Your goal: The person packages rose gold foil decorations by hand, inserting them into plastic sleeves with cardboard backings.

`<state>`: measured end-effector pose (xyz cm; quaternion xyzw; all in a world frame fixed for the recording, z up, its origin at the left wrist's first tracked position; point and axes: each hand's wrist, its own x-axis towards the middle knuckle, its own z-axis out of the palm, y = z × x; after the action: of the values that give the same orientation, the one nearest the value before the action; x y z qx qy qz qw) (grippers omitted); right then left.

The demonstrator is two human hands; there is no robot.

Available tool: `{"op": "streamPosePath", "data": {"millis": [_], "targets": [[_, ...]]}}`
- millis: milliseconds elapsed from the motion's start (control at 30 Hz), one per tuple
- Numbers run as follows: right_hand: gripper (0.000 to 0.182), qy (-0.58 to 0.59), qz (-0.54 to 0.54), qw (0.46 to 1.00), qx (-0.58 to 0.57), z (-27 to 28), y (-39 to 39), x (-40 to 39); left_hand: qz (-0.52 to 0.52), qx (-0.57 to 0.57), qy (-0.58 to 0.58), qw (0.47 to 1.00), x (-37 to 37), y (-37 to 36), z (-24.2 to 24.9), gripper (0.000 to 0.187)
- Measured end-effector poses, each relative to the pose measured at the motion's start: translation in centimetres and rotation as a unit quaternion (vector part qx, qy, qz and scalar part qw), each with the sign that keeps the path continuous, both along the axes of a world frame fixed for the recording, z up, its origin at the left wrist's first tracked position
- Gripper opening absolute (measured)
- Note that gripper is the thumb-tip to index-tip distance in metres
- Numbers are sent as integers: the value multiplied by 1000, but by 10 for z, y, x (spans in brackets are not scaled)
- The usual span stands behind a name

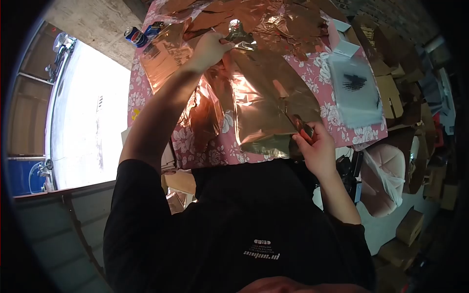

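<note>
A shiny copper-coloured foil bag lies on the pink flowered tablecloth in front of my body. My left hand is closed on the far left corner of the bag, its fingers pinched together. At the near right corner, my right hand has its thumb and fingers pressed on the bag's edge. A crumpled piece of the same foil lies to the left of the bag, partly below my left forearm.
More foil bags cover the far side of the table. A blue can stands at the far left. On the right are a white box and clear plastic bags. Cardboard boxes and a padded stool are beyond the right edge.
</note>
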<state>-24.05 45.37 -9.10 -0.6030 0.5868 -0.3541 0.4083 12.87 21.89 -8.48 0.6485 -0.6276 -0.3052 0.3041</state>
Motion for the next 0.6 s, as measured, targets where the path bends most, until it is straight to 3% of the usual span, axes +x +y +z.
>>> {"op": "streamPosePath", "data": {"millis": [33,133,233,300,600], "targets": [[28,-1,-2,1000,2,-6,-3,-1,-12,-59,-80,995,3,-10,-10,31],[31,27,-14,998,-59,-16,-8,-3,-11,-154,-140,978,-4,-20,-17,32],[34,127,-16,992,-19,-2,-12,-2,-1,-165,-139,976,-11,-16,-16,35],[35,194,-4,978,-79,-7,-13,-5,1,-162,-142,976,-13,-18,-18,33],[36,240,-10,968,-72,0,-14,-1,15,-166,-167,972,-18,-24,-26,33]]}}
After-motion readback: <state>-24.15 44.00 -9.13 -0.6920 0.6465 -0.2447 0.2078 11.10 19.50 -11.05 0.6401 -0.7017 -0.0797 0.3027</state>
